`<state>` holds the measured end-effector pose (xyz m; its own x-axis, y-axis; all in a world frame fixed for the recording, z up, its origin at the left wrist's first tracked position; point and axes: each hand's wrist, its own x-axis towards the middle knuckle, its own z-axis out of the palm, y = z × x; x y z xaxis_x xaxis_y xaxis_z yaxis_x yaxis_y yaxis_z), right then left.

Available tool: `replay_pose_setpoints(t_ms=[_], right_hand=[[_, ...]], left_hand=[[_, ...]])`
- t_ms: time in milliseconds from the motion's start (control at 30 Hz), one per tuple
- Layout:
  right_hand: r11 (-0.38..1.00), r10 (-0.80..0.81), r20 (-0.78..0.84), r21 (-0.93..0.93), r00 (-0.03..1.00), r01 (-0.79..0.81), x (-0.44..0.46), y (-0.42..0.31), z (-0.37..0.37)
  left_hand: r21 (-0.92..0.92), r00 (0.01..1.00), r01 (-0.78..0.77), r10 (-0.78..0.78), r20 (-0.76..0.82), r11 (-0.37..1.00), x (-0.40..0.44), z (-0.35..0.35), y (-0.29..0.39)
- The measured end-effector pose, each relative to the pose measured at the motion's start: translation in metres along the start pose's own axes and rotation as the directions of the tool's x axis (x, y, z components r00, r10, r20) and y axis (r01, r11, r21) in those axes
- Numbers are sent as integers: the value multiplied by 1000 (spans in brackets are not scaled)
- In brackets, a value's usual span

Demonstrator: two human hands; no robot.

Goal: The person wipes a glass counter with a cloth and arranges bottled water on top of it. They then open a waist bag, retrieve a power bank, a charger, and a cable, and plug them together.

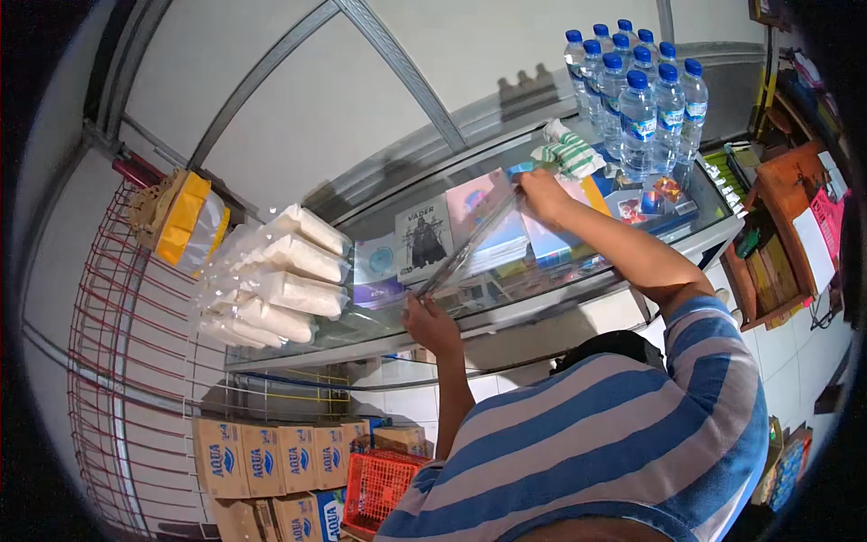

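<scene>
My left hand [432,323] is closed on the lower end of a long, narrow strip of clear plastic [470,246]. At the upper end, my right hand [545,197] grips the same strip, which runs slantwise and taut between them over the glass display case [361,331]. I cannot tell if it is a folded bag or a sheet. Under it are a black-and-white Vader notebook [424,242] and a stack of pink and blue notebooks [488,226]. Just beyond my right hand lies a green-and-white striped cloth [571,150].
Clear bags of white contents [298,271] stand at the case's left end. Several blue-capped water bottles [638,122] are grouped at the right. Below left are Aqua cartons [262,456], a red crate [379,488] and a red wire rack [99,361]. A wooden shelf [790,181] is far right.
</scene>
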<state>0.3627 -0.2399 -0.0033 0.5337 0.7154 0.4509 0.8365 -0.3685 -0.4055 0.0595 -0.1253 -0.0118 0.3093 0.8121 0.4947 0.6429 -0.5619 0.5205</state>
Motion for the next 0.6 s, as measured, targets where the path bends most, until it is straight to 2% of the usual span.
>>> replay_pose_setpoints(t_ms=[67,133,200,233,267,333,367,433,467,533,567,600], right_hand=[[1000,7,-12,-7,1000,-8,-7,-1,-15],[989,63,-67,135,996,-53,-37,-15,-46],[958,146,-117,263,982,-112,-78,-32,-86],[947,204,-146,279,968,-158,-102,-43,-112],[933,265,-171,296,949,-207,-127,-55,-136],[910,363,-195,286,911,-301,-178,-65,-175],[890,415,-228,302,881,-341,-202,-66,-191],[839,523,-212,296,825,-456,-250,-62,-216],[835,535,-201,273,821,-478,-272,-57,-223],[722,684,-110,249,721,-646,-311,-40,-227],[671,725,-81,303,684,-676,-332,-28,-222],[618,761,-51,360,647,-699,-348,-15,-212]], left_hand=[[-62,999,19,-17,30,998,2,-5,2],[-293,995,-84,65,-75,952,-2,-11,2],[-511,978,-190,118,-170,839,-7,-14,9],[-554,958,-265,152,-242,789,-12,-20,18],[-721,988,-151,122,-93,676,-19,-30,23],[-803,956,-197,291,-31,562,-34,-37,29],[-599,893,-438,402,-202,670,-48,-30,22],[-839,870,-241,492,36,488,-79,-30,23],[-886,784,-247,619,56,393,-90,-21,20],[-845,744,67,538,396,530,-137,-5,19],[-851,743,81,538,399,520,-154,2,23],[-817,709,240,481,516,524,-168,9,28]])
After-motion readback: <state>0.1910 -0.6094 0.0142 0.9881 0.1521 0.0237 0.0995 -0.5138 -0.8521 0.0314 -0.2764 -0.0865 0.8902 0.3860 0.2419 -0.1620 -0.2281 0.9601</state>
